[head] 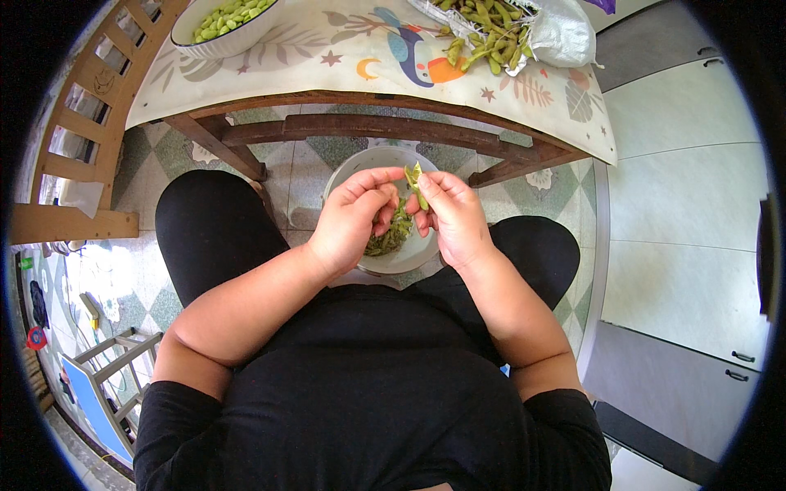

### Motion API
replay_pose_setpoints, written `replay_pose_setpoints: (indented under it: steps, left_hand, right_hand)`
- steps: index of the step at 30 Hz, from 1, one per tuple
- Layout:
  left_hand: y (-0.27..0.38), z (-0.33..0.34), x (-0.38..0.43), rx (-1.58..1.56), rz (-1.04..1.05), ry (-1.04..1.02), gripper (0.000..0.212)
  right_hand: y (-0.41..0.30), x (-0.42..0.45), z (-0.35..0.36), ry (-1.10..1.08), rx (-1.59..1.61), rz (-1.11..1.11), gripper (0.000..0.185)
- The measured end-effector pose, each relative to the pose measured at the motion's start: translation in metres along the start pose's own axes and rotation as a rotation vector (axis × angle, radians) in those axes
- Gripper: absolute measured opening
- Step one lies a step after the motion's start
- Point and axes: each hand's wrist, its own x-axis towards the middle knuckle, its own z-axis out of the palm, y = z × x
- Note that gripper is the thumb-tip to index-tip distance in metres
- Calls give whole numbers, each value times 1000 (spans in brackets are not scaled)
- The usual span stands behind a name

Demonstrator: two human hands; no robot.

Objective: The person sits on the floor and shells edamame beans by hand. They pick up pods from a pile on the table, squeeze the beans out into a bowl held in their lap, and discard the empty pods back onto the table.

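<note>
My right hand (453,212) pinches an edamame pod (415,179) between thumb and fingers, and the pod looks split at its upper end. Close to its left side is my left hand (359,212), with the index fingertip at the pod and the other fingers curled in. Whether a bean sits inside those curled fingers is hidden. Below both hands stands a white bucket (344,167) between my knees, with a heap of green pods or empty hulls (390,239) at its bottom.
A table with a printed cloth (295,67) stands ahead. On it are a white bowl (215,50) of shelled green beans (230,19) and a white woven bag (562,34) spilling unshelled pods (500,37). A wooden slatted seat (80,123) is left; cabinets (681,196) are right.
</note>
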Motion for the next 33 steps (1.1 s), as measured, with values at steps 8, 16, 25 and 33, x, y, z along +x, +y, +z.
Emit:
replay_pose_setpoints:
  steps: [8, 16, 25, 33]
  left_hand:
    - [-5, -1, 1, 27, -54, -40, 11]
    - [1, -5, 4, -90, -90, -103, 8]
    - [5, -10, 2, -36, -64, -85, 3]
    - [-1, -6, 1, -259, -143, -62, 6]
  right_hand:
    - [5, 0, -3, -152, 119, 29, 13]
    - [-1, 0, -3, -226, 112, 102, 12]
    - [-2, -3, -3, -288, -37, 33, 10]
    - [1, -4, 0, -225, -29, -32, 14]
